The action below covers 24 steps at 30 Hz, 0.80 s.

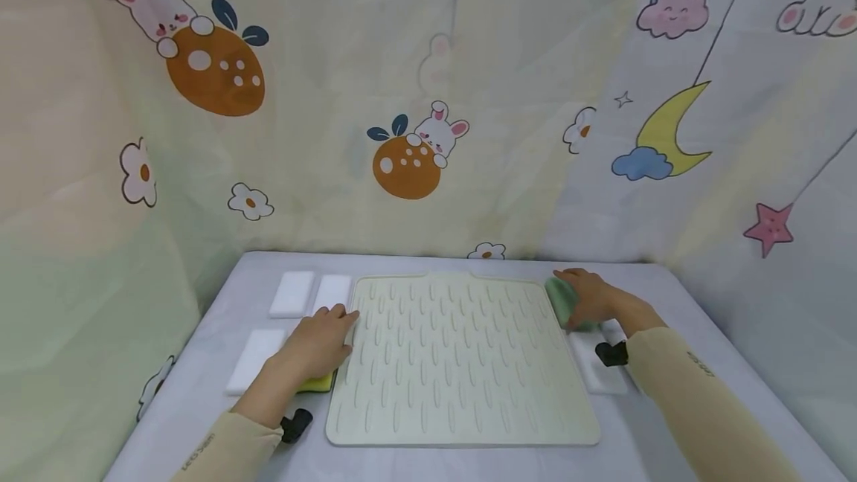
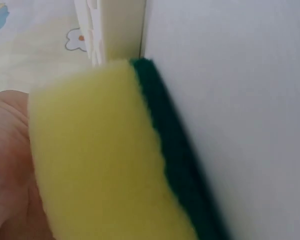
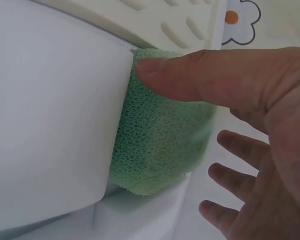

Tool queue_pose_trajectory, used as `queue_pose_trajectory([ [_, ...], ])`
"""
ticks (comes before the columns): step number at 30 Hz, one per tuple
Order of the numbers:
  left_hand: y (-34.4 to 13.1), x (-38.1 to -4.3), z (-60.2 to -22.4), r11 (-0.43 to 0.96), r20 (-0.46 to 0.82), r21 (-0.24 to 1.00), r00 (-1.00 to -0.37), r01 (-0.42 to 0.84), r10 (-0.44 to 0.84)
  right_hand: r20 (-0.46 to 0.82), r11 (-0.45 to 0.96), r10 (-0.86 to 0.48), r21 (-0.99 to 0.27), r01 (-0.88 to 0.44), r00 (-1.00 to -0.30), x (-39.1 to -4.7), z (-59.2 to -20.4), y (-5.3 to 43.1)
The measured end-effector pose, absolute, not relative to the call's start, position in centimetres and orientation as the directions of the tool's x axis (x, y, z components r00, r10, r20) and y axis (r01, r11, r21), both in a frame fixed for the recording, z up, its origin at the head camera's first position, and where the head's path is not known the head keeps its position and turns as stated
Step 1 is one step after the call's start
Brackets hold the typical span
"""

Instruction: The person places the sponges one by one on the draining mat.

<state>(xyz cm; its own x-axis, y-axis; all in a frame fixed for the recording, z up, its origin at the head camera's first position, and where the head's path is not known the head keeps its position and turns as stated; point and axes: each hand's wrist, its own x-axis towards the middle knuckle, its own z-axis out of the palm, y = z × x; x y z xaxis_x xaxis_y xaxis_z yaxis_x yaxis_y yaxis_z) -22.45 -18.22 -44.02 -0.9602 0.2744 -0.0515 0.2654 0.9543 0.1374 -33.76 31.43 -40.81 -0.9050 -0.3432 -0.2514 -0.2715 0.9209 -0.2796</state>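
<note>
In the head view, a pale rectangular mat (image 1: 462,363) with rows of raised oval ridges lies on the table. At its left edge rests my left hand (image 1: 315,344), fingers apart, over a yellow sponge (image 1: 317,383) with a dark green scouring layer (image 2: 165,135). The left wrist view shows that sponge up close beside the palm, its green side down; the fingertips are hidden there. At the far right corner my right hand (image 1: 596,300) spans a green sponge (image 1: 562,300). In the right wrist view, its thumb touches the porous sponge (image 3: 160,140) while several fingers stay clear of it.
White blocks (image 1: 291,294) lie left of the mat, one of them (image 1: 257,359) nearer the front. Another white block (image 1: 596,363) lies by the mat's right side. A cartoon-printed cloth (image 1: 321,169) hangs behind the white-covered table (image 1: 462,467).
</note>
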Motion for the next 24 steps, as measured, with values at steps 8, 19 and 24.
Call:
queue_pose_trajectory([
  [8,-18.1,-22.4,-44.7,0.957,-0.060,0.168,-0.967,0.235,0.248,-0.291,0.930,-0.324,-0.270,-0.248,-0.900,-34.6,-41.2,31.5],
  [19,-18.9,-21.8,-45.0,0.954,-0.047,0.143,-0.961,0.263,0.272,-0.319,0.929,-0.322,-0.287,-0.233,-0.891,-35.2,-41.5,31.0],
  [24,-18.8,-22.3,-45.1,0.952,-0.049,0.139,-0.958,0.273,0.282,-0.315,0.931,-0.325,-0.269,-0.245,-0.892,-34.9,-41.1,31.0],
])
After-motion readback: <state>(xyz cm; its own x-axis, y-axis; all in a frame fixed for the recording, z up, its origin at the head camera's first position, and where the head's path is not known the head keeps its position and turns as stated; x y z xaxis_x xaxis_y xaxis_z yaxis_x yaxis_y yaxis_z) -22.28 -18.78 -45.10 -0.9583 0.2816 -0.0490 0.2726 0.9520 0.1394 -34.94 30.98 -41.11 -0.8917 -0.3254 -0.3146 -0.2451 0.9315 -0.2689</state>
